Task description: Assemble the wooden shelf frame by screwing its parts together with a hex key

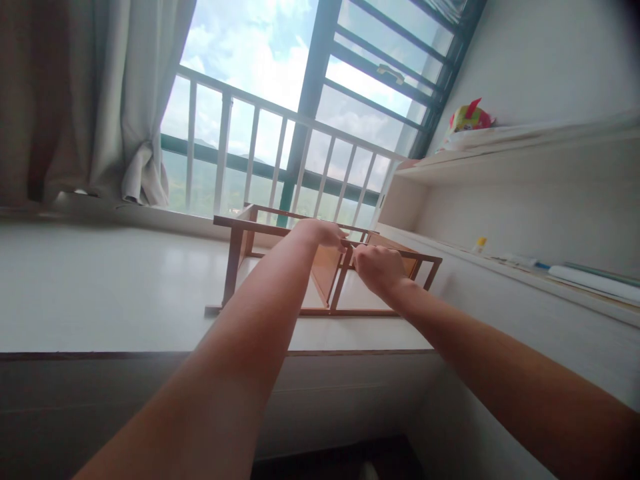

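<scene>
A brown wooden shelf frame (340, 283) with thin rails and flat panels lies on its side on a white ledge (125, 280) in front of the window. My left hand (317, 233) bends over its upper rail, fingers closed close to where a crosspiece meets the rail. Just right of that joint is my right hand (380, 268), closed in a fist-like pinch. A small thin thing may be between the fingertips, but the hands hide most of it. The two hands are nearly touching.
White railings (250, 153) stand behind the frame, before the barred window. A grey curtain (135, 100) hangs at left. On the right, a white shelf unit (480, 157) carries a red and green packet (470, 118), a small yellow-capped bottle (480, 245) and a white roll (590, 281).
</scene>
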`<state>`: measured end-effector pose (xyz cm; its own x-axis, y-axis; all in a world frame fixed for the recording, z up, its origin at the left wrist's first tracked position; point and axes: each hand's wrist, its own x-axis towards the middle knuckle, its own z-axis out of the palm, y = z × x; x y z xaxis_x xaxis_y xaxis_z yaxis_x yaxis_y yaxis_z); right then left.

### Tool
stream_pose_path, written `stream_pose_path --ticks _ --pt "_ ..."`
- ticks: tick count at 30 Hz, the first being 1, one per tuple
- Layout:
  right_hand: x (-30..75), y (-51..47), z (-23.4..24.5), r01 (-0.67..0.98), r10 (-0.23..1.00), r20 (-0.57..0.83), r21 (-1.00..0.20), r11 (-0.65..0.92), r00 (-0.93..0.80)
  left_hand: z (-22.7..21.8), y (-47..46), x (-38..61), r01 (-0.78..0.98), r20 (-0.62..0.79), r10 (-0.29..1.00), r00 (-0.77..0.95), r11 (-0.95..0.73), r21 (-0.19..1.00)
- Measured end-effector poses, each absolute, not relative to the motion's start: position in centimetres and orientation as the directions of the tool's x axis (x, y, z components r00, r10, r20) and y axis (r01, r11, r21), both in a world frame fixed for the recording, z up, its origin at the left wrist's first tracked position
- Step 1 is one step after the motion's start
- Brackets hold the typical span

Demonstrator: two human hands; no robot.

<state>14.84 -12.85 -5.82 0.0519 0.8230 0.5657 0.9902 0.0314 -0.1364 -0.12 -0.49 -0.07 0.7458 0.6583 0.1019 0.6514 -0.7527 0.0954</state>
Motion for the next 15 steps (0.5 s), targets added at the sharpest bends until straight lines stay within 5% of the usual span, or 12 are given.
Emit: stream_pose_path --ticks 4,8,15 --pt "13.9 -12.0 -6.4 0.853 0.814 0.516 -0.519 0.051 0.265 0.0 -0.6 -0.1 0.668 0.108 0.676 0.729 -0.737 0.103" --pt "12.0 -11.1 -6.4 0.535 0.864 0.338 -0.839 0.097 0.374 0.1 -1.0 -0.1 0.673 0.1 0.681 0.725 -0.732 0.105" --pt "11.3 -11.1 -6.7 0.12 0.902 0.204 -0.978 0.171 0.379 0.0 -0.6 -0.3 0.69 0.097 0.699 0.709 -0.715 0.114"
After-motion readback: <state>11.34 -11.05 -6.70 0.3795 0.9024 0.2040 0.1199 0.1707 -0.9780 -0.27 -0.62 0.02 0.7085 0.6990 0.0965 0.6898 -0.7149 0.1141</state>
